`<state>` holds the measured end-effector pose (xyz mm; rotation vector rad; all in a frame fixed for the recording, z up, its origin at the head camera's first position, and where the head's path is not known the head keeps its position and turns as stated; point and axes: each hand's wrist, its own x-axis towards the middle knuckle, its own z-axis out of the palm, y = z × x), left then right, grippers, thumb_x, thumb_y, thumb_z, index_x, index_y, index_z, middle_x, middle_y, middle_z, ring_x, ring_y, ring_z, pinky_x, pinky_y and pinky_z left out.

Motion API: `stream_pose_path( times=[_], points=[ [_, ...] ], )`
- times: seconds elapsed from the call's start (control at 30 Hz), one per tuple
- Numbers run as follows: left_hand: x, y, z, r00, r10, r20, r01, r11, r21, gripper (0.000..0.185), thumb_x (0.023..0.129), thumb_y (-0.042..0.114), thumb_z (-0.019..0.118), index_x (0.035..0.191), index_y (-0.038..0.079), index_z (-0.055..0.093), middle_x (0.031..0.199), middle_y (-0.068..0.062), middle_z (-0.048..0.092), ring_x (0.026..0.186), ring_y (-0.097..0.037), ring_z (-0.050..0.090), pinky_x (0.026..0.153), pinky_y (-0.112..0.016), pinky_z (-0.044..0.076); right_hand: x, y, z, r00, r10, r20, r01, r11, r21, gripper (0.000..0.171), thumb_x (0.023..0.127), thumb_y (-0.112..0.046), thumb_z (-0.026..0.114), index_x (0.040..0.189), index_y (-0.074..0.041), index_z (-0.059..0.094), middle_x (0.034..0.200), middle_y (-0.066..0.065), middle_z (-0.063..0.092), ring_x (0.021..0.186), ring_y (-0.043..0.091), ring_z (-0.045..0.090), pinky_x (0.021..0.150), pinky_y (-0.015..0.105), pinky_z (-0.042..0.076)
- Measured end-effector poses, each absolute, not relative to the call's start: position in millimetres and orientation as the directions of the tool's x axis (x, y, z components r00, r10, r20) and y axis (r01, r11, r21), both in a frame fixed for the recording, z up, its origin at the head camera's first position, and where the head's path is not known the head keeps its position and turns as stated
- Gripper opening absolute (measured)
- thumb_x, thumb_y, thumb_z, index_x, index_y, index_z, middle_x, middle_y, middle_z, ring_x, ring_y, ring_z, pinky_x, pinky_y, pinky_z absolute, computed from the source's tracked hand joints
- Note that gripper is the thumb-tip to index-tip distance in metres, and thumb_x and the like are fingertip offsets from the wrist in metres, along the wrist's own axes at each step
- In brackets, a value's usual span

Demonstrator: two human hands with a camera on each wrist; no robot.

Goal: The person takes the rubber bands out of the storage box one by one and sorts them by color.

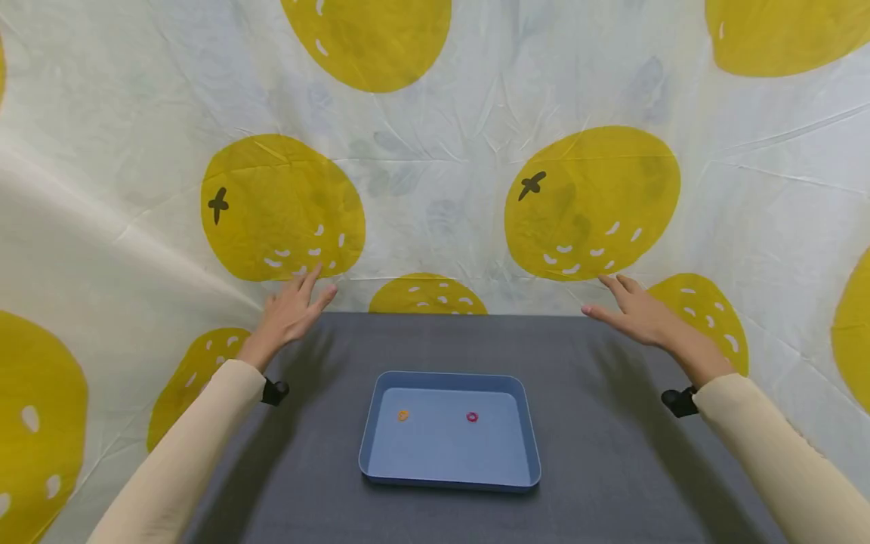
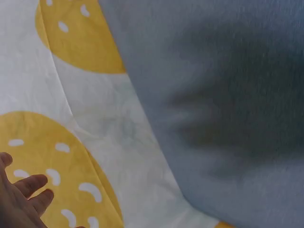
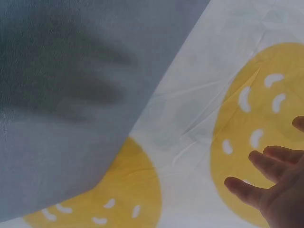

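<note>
Both hands hover released, fingers straight, over the far corners of the grey table [image 1: 612, 453]: the left hand [image 1: 291, 311] far left, the right hand [image 1: 637, 311] far right. Between them, nearer, a blue tray [image 1: 450, 480] holds an orange ring [image 1: 403, 415] and a red ring [image 1: 472, 416], apart.

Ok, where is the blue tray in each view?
Head: blue tray sits low centre on the grey table, between the arms.
Left wrist: not in view.
Right wrist: not in view.
Shared landmark: the grey table's edge against the yellow-spotted cloth, seen in all three views.
</note>
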<state>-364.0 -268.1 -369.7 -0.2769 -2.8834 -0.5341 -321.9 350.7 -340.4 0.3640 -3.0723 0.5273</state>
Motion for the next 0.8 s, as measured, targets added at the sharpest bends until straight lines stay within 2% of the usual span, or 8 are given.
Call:
stream_pose_path(
  times=[0.07,0.23,0.33,0.43,0.6,0.8],
  points=[
    [-360.5,-266.3,-372.7,-0.964,0.148,0.221,0.223,0.901,0.371,0.085,0.102,0.077,0.021,0.169,0.026,0.006,0.169,-0.024,0.021,0.153,-0.052,0.023,0.112,-0.083,0.014,-318.6,346.1,-340.1,-0.969,-0.241,0.06,-0.248,0.913,-0.324,0.097,0.102,-0.063,0.05,0.166,-0.002,0.01,0.165,0.039,0.009,0.146,0.063,0.019,0.111,0.081,0.022],
    [-351.2,-258.8,-382.1,-0.962,0.172,0.213,0.256,0.843,0.473,0.081,0.105,0.071,0.022,0.169,0.023,0.007,0.17,-0.023,0.022,0.153,-0.05,0.025,0.114,-0.078,0.023,-308.4,332.8,-341.4,-0.953,-0.283,0.111,-0.303,0.907,-0.291,0.09,0.104,-0.058,0.053,0.164,0.0,0.019,0.163,0.038,0.019,0.144,0.06,0.028,0.111,0.078,0.029],
    [-345.4,-251.5,-389.2,-0.96,0.186,0.211,0.273,0.797,0.539,0.078,0.107,0.068,0.022,0.168,0.021,0.011,0.168,-0.023,0.027,0.15,-0.049,0.032,0.113,-0.076,0.028,-302.4,324.4,-342.9,-0.94,-0.313,0.137,-0.34,0.895,-0.289,0.086,0.104,-0.053,0.055,0.163,0.0,0.022,0.162,0.036,0.023,0.143,0.058,0.032,0.109,0.076,0.033],
    [-339.5,-244.0,-395.6,-0.956,0.196,0.217,0.289,0.751,0.594,0.074,0.109,0.063,0.023,0.168,0.02,0.016,0.163,-0.023,0.035,0.143,-0.049,0.042,0.109,-0.073,0.035,-296.2,315.1,-344.0,-0.927,-0.339,0.158,-0.372,0.881,-0.292,0.082,0.104,-0.049,0.058,0.163,-0.001,0.025,0.161,0.033,0.028,0.14,0.054,0.04,0.107,0.074,0.038],
    [-329.3,-231.7,-406.1,-0.954,0.209,0.214,0.299,0.691,0.658,0.072,0.11,0.06,0.026,0.165,0.013,0.028,0.161,-0.022,0.04,0.138,-0.046,0.05,0.109,-0.067,0.042,-287.0,301.3,-346.4,-0.902,-0.388,0.189,-0.429,0.854,-0.294,0.078,0.102,-0.041,0.066,0.16,-0.001,0.033,0.156,0.03,0.038,0.13,0.048,0.054,0.101,0.068,0.047],
    [-318.8,-220.3,-419.7,-0.963,0.191,0.191,0.269,0.627,0.731,0.065,0.111,0.056,0.029,0.156,0.012,0.044,0.146,-0.018,0.056,0.104,-0.036,0.068,0.083,-0.049,0.058,-280.5,283.0,-351.2,-0.879,-0.434,0.2,-0.477,0.824,-0.306,0.072,0.098,-0.034,0.072,0.155,-0.003,0.042,0.149,0.027,0.048,0.124,0.043,0.061,0.097,0.061,0.054]
  ],
)
